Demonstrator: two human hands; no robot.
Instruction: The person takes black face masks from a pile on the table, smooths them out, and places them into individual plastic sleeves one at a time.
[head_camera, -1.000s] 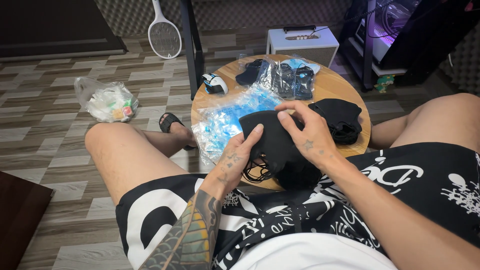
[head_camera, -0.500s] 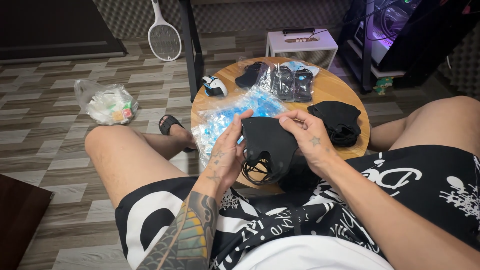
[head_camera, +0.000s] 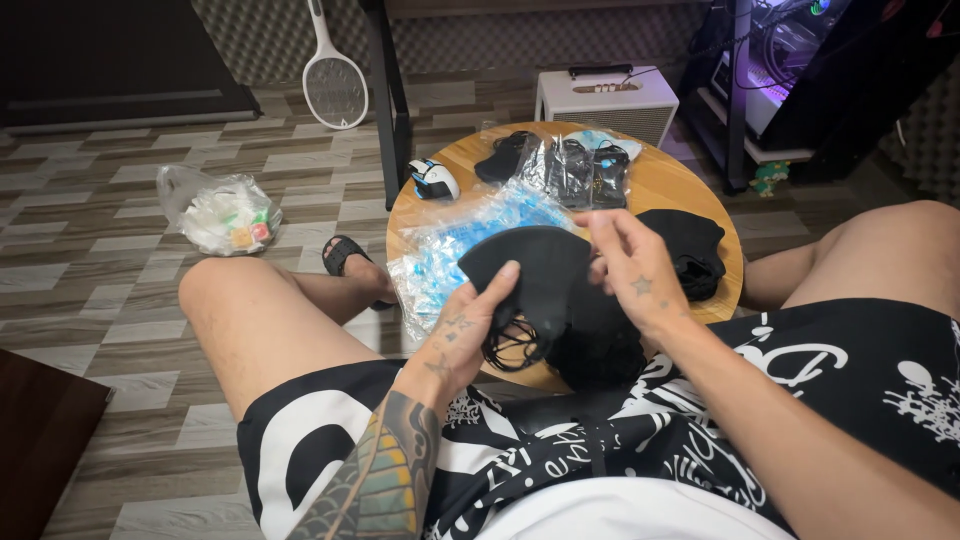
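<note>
Both hands holding black mask, bagged masks on round table

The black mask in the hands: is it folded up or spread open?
Spread open: the black mask shows one broad curved face between the left hand and the right hand, ear loops dangling below.

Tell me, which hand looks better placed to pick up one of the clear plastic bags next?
Probably the right hand: it only pinches the top edge of the black mask, while the left hand supports the mask from below. The clear bags lie just beyond both hands.
</note>
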